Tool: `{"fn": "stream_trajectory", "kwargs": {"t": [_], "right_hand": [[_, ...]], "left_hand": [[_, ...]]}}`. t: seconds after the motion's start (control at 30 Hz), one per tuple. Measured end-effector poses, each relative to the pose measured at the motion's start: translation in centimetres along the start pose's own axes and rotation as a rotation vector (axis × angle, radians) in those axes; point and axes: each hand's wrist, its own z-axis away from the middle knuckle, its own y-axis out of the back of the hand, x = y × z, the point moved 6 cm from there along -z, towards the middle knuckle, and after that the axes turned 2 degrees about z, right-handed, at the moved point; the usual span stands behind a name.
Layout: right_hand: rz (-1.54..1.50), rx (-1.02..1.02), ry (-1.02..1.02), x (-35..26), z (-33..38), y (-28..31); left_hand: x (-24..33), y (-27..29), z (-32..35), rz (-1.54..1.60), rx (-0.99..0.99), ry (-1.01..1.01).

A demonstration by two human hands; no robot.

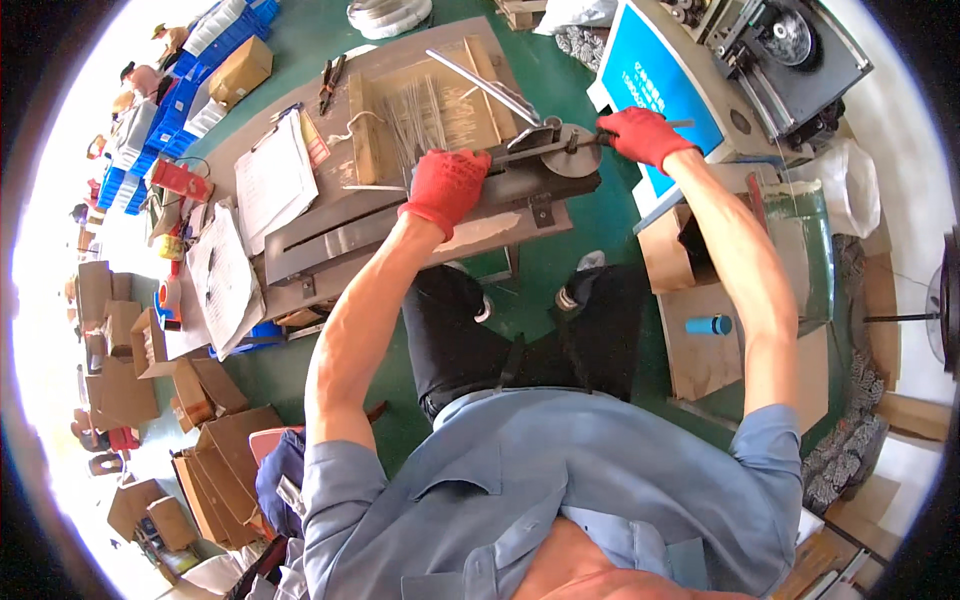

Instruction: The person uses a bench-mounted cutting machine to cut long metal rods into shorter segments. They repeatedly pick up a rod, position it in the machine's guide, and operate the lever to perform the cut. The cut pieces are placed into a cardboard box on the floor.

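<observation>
My left hand (450,185), in a red glove, is closed over the slotted metal bed (345,237) of a bench bending tool, beside its flat bar (520,152). What its fingers hold is hidden. At the tool's right end is a round metal disc (572,152). Just beyond the disc my right hand (648,137), also red-gloved, is wrapped round a dark lever (606,138). Thin straight metal wires (415,112) lie in a shallow wooden tray (366,140) behind my left hand. A long metal rail (480,84) slants across the tray toward the disc.
Papers (275,175), pliers (330,82) and a tape roll (170,292) lie on the table's left. A blue-panelled machine (655,75) stands at right, near a blue bottle (708,325) on a low surface. Cardboard boxes (225,460) and blue bins (180,105) fill the left.
</observation>
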Motion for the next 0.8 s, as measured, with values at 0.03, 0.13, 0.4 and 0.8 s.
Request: {"fn": "stream_trajectory", "kwargs": {"t": [0.03,0.13,0.4,0.8], "right_hand": [[-0.030,0.005,0.002,-0.2,0.1,0.6],[-0.031,0.034,0.005,-0.3,0.0,0.2],[0.018,0.016,0.041,-1.0,-0.1,0.4],[-0.019,-0.056,-0.063,-0.9,0.1,0.6]], "left_hand": [[0.0,0.1,0.0,0.013,-0.024,0.014],[0.0,0.3,-0.2,0.040,-0.083,0.051],[2.6,-0.7,-1.8,0.180,0.034,0.336],[2.2,-1.9,-0.9,0.227,0.153,0.228]]}}
